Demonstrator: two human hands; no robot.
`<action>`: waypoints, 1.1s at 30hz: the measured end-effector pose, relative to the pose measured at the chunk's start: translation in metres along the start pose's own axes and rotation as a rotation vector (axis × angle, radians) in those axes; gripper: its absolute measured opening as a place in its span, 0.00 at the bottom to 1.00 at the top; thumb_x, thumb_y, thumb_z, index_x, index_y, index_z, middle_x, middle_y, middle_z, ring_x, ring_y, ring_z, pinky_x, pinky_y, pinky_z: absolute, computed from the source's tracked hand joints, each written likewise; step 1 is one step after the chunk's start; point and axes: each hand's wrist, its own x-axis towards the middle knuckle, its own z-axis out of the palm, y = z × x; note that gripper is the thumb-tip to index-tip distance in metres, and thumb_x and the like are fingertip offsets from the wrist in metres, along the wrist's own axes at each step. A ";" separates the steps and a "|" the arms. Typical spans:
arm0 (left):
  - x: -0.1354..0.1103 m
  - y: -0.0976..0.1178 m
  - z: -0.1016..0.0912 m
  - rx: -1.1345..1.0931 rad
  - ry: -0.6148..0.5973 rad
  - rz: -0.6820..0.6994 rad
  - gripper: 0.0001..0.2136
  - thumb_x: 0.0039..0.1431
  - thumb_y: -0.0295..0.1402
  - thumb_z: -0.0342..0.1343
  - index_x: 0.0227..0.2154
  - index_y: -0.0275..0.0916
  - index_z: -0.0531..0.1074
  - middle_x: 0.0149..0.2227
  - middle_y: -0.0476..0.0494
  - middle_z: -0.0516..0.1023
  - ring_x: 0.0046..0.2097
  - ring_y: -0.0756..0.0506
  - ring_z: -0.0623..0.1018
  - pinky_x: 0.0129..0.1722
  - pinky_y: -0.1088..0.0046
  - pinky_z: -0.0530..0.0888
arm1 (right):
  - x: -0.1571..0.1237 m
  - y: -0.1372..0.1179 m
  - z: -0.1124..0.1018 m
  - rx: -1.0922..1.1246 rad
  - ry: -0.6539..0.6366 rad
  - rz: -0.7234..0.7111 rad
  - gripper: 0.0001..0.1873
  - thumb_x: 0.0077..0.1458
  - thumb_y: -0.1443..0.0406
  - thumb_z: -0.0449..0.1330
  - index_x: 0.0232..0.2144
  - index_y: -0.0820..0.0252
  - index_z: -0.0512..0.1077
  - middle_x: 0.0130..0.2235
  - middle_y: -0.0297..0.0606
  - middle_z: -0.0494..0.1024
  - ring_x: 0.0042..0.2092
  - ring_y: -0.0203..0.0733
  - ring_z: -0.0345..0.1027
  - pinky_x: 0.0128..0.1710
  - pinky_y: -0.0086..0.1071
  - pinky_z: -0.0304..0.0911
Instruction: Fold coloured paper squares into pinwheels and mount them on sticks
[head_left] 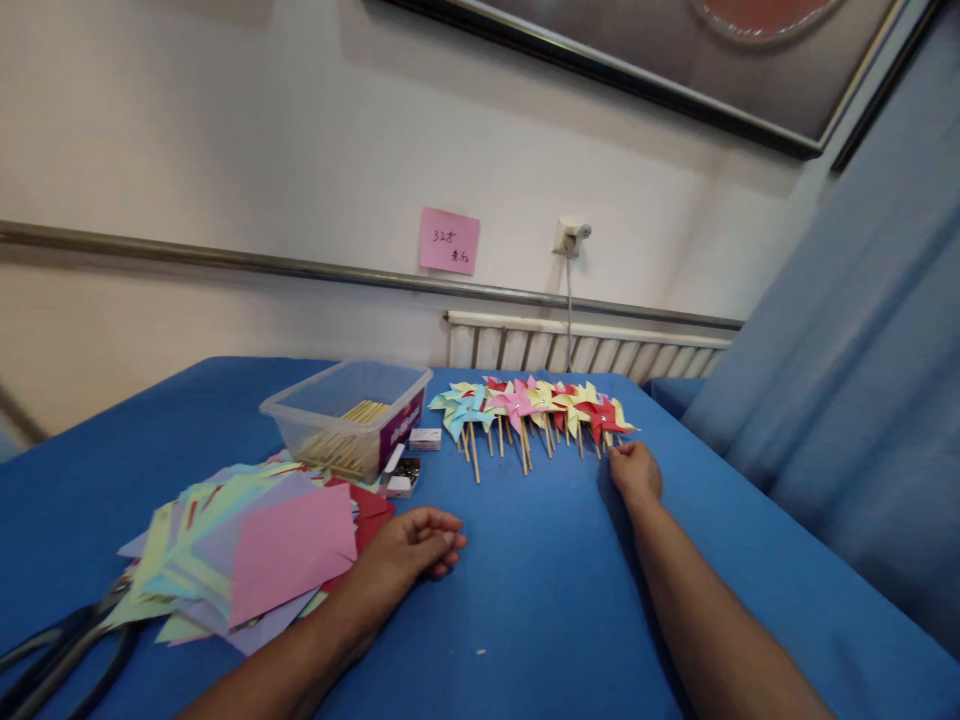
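My right hand (pixel 636 474) is closed at the lower end of a red paper pinwheel's (pixel 602 417) stick, at the right end of a row of pinwheels. My fingertips partly hide the grip. The row holds several pinwheels, among them a light-blue pinwheel (pixel 466 408), a pink pinwheel (pixel 517 403) and yellow ones, heads towards the wall. My left hand (pixel 429 541) rests on the blue table with loosely curled fingers and nothing visible in it. Beside it lies a pile of coloured paper squares, with a pink sheet (pixel 292 548) on top.
Wooden sticks (pixel 349 440) lie in a clear plastic box (pixel 300 400) behind the paper. A small open box of dark metal pieces (pixel 405 474) and a small white box (pixel 425 439) stand beside it. Large scissors (pixel 90 625) lie front left. A blue curtain (pixel 862 330) hangs at right.
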 end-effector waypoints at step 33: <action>-0.055 0.069 -0.101 1.470 0.400 0.097 0.15 0.38 0.36 0.61 0.33 0.39 0.74 0.37 0.34 0.77 0.43 0.33 0.74 0.38 0.63 0.65 | -0.208 -0.098 0.028 0.983 -0.928 -0.209 0.18 0.40 0.53 0.65 0.28 0.59 0.68 0.22 0.30 0.71 0.20 0.31 0.60 0.19 0.26 0.53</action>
